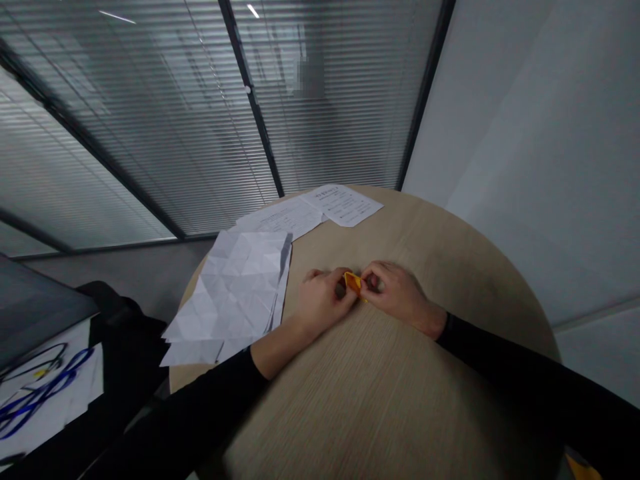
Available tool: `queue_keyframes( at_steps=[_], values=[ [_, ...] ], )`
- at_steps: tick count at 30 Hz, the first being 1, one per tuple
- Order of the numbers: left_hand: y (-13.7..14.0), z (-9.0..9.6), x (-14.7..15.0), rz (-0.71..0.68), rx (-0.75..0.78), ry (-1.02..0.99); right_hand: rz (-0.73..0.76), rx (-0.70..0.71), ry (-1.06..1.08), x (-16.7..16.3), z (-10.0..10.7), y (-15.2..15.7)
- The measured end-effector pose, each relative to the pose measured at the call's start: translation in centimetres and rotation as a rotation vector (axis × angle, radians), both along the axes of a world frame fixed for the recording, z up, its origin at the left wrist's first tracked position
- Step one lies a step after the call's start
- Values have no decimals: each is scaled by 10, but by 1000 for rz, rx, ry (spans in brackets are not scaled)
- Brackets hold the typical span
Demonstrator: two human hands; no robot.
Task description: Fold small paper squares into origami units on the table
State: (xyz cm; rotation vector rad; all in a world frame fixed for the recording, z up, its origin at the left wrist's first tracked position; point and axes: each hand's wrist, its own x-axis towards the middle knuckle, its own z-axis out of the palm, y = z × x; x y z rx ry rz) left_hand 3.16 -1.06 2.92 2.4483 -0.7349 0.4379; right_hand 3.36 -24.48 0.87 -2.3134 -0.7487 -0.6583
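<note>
Between my two hands is a small folded piece of orange-yellow paper (353, 283), held just above or on the wooden tabletop. My left hand (324, 298) pinches its left side with thumb and fingers. From the right, my right hand (393, 288) grips the other side with its fingertips. My fingers cover part of the paper, so its full shape is hidden. Left of my left hand lies a stack of creased white sheets (240, 280), the top one marked with a grid of fold lines.
Printed sheets (345, 204) lie at the far edge of the round wooden table (400, 400). At lower left, a blue cord (47, 393) rests on white papers beside a black item (130, 360). Glass panels with blinds (330, 100) and a pale wall (550, 133) stand beyond the table.
</note>
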Motion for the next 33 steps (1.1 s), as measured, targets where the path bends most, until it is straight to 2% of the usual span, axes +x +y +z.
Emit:
queue_keyframes(
  at_steps=[3,7,9,12,14,16,21,27,33],
  values=[
    [0,-2,0,5,42,-18,-20,-1,20,0,-3,1],
    [5,1,1,5,-19,28,0,85,106,3,-2,-1],
    [8,1,4,-32,-96,72,49,183,149,5,0,-4],
    [12,-2,12,-144,-296,172,124,312,219,8,1,-6],
    [14,-5,18,-190,-426,239,141,341,245,9,0,-8],
    [16,-7,22,-205,-486,290,144,342,247,9,0,-10],
    [16,-9,22,-210,-497,351,153,355,286,6,1,-11],
    [12,-15,24,-192,-586,339,143,407,355,10,-5,-8],
    [13,-11,22,-160,-552,408,132,448,372,9,-4,-7]
  ],
)
